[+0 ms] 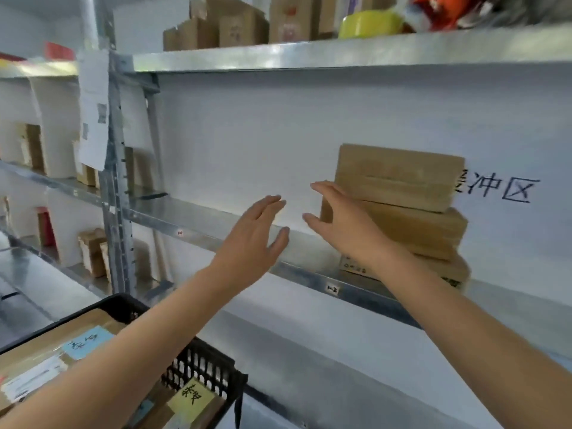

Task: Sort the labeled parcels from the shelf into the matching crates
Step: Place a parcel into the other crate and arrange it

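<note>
A stack of three brown cardboard parcels (414, 193) stands on the metal shelf (192, 219) at the right, in front of a white wall with black handwriting. My right hand (343, 224) is open, its fingers spread at the left end of the stack, touching or almost touching the upper two boxes. My left hand (257, 235) is open in the air just left of it, above the shelf's front edge, holding nothing. A black plastic crate (213, 366) sits at the lower left, holding parcels with a blue label (86, 342) and a yellow label (192, 397).
An upper shelf (309, 54) carries several brown boxes, a yellow-green bowl (368, 23) and a red item. A paper sheet (93, 109) hangs on the upright post. More shelves with boxes run along the left wall.
</note>
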{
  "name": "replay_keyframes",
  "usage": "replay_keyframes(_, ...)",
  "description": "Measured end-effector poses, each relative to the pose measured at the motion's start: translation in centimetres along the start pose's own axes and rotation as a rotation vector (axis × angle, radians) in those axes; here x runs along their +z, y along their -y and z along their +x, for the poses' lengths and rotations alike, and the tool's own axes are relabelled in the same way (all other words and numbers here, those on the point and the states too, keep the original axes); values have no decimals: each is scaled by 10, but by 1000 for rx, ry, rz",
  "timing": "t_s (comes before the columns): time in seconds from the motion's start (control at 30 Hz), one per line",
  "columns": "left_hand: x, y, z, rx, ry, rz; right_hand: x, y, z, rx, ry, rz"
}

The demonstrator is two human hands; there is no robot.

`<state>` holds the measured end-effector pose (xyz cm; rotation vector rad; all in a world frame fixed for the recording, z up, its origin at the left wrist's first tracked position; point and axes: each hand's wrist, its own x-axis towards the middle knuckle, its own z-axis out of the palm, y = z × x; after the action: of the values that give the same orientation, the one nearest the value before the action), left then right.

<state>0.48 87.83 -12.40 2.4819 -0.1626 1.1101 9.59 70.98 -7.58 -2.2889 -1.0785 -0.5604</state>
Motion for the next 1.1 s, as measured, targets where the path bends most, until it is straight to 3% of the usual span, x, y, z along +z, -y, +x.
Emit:
replay_keyframes(0.17,30,-45,62,-25,5,-152,-69,-40,-17,81,-249,-96)
replay_keyframes(0.33,54,-75,98,-331,112,-436,-109,-83,-36,164,-462,-81)
replay_keyframes(0.47,68,-88,111,-325,50,-506,-121,-110,-36,362,-415,122)
replay_keyframes(0.6,74,-95,120,-497,42,-646,-122,-124,-30,574,-254,404)
replay_keyframes(0.8,76,-106,104,-478,-54,-742,-118,-123,-42,461,-246,446)
replay_keyframes(1.1,15,-120,44,-407,-450,-904,-109,-84,-70,280,-452,702)
